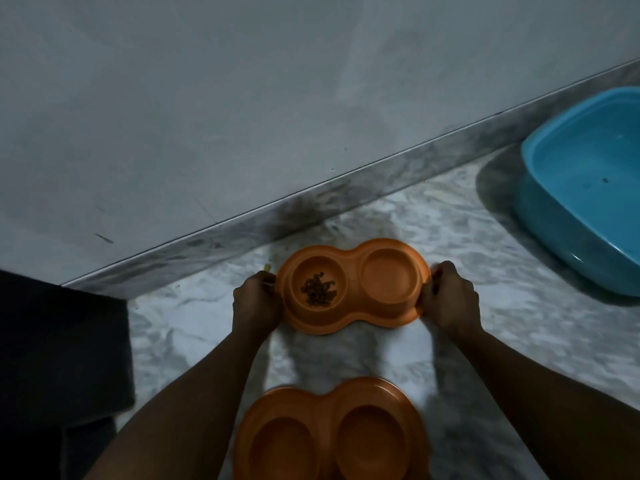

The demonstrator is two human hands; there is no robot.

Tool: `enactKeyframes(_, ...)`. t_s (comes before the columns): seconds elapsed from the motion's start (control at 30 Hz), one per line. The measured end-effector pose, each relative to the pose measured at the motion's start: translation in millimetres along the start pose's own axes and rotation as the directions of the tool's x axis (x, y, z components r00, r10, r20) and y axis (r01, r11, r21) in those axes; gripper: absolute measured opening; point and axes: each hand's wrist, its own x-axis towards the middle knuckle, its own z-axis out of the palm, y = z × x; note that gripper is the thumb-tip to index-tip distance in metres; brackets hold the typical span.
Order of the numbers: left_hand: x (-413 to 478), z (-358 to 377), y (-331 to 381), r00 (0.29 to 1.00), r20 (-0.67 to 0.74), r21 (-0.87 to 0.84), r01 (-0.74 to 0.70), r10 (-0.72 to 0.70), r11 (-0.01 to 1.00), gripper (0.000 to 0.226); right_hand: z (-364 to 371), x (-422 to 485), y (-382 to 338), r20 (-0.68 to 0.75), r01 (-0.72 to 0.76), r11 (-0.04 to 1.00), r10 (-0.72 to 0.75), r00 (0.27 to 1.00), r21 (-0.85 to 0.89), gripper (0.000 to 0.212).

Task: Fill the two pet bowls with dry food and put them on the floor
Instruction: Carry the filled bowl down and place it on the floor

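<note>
An orange double pet bowl point(353, 318) sits low over the marble floor near the wall. Its left cup holds a small heap of dark dry food point(319, 289); its right cup is empty. My left hand point(255, 299) grips the bowl's left end and my right hand point(448, 297) grips its right end. Whether the bowl touches the floor I cannot tell. A second orange double bowl point(330, 433) lies closer to me between my forearms, with both cups empty.
A blue plastic tub point(585, 188) stands on the floor at the right. The grey wall with its marble skirting point(346, 195) runs diagonally behind the bowls. A dark object point(62, 358) fills the lower left.
</note>
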Motion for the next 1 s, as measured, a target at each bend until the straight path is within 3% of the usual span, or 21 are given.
enactKeyframes(0.4, -2.1, -1.6, -7.1, 1.0, -0.01, -0.009, -0.018, 0.018, 1.0, 0.037, 7.0, -5.2, -3.8, -0.018, 0.018, 1.0, -0.018, 1.0, 0.003, 0.017)
enactKeyframes(0.53, -46.0, -13.8, -20.1, 0.998, -0.028, -0.012, 0.057, -0.057, 0.998, 0.04, -5.6, -45.2, -0.9, -0.004, -0.038, 0.996, 0.039, 0.999, 0.075, 0.034)
enactKeyframes(0.67, -113.2, -26.7, -57.8, 0.983, 0.031, 0.066, 0.179, -0.181, 0.982, 0.035, -19.6, -123.6, 16.8, 0.11, -0.058, 0.998, 0.062, 0.992, -0.034, 0.029)
enactKeyframes(0.87, -179.0, -30.5, -110.0, 0.938, 0.142, 0.158, 0.294, -0.316, 0.943, 0.046, -21.0, -208.5, 49.6, 0.338, -0.078, 0.994, 0.101, 0.936, -0.082, 0.028)
enactKeyframes(1.0, -184.1, -19.6, -123.1, 0.942, 0.137, 0.116, 0.29, -0.305, 0.95, 0.027, -3.6, -214.5, 51.3, 0.37, -0.056, 0.997, 0.069, 0.926, -0.046, 0.008)
